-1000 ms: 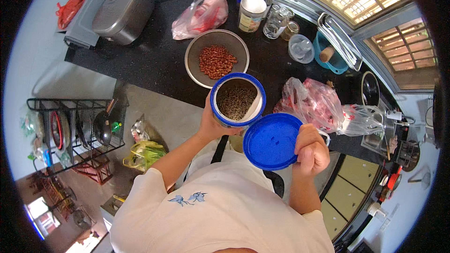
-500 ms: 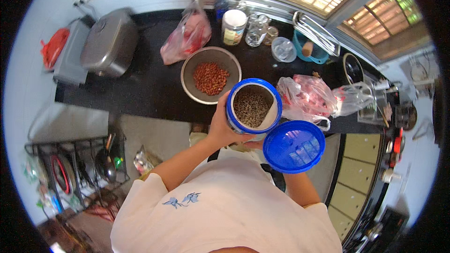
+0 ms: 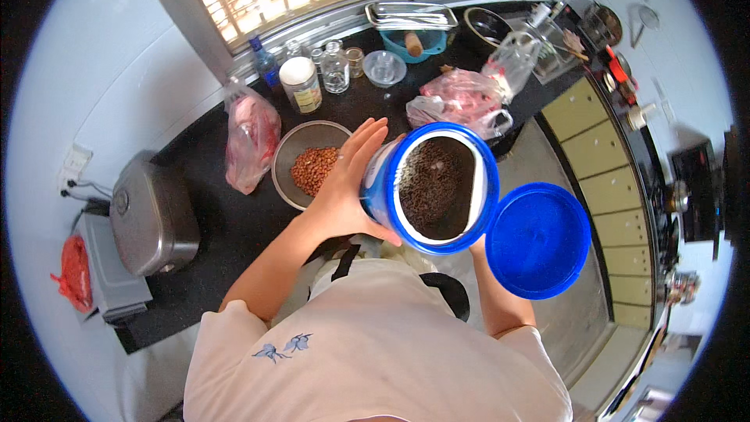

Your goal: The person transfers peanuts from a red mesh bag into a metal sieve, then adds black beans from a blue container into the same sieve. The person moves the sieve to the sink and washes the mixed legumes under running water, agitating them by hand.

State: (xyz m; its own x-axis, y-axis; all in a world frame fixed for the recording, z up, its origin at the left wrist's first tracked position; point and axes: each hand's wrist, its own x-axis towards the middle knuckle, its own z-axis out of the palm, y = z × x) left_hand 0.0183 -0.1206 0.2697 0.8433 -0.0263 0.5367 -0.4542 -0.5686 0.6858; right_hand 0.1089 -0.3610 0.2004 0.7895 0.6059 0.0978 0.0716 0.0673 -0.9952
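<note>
A blue-rimmed canister (image 3: 377, 180) is tilted toward me above the counter's front edge. Small dark grains (image 3: 428, 187) show inside, beside a pale liner. At its left side is my left hand (image 3: 348, 180), fingers stretched out and thumb along the lower side. My right hand is mostly hidden: its wrist (image 3: 478, 248) runs up behind the canister, which it appears to support. A round blue lid (image 3: 537, 241) stands off the rim, over my right forearm; whether it is hinged on, I cannot tell. Behind my left fingers, a metal bowl (image 3: 285, 152) holds reddish-brown peanuts (image 3: 314, 169).
Bags of pinkish contents lie left (image 3: 251, 137) and right (image 3: 461, 98) on the black counter (image 3: 226, 227). A white-lidded jar (image 3: 300, 82), glass bottles (image 3: 335, 70), a plastic bowl (image 3: 384, 69) and a teal basket (image 3: 426, 43) line the back. A metal cooker (image 3: 155, 215) stands left.
My view has swung to the right. The canister has come closer and tipped more toward me. My left fingers have spread out along its side, and the lid has moved rightward.
</note>
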